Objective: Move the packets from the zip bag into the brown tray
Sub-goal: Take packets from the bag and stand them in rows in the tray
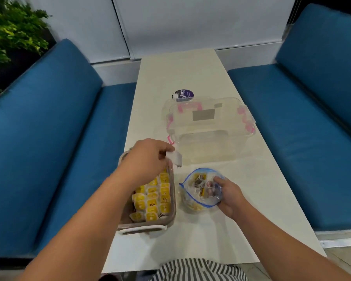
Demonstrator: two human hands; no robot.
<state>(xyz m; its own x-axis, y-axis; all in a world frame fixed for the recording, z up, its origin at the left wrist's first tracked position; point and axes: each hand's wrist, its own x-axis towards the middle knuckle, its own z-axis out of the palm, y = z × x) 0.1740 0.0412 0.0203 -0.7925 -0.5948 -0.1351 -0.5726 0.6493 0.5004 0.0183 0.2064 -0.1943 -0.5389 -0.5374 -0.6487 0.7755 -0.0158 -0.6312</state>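
Striped fabric (pixel 197 268) at the bottom edge. Left hand (pixel 148 157) pinches a white packet (pixel 175 159) above the brown tray (pixel 144 229), at its far corner. Release now and it may land outside the rim. Right hand (pixel 229 197) grips the zip bag (pixel 190 199), more packets (pixel 200 179) inside.

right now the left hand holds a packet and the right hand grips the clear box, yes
Not quite. In the head view the right hand grips the zip bag, not the clear box. The left hand does hold a packet.
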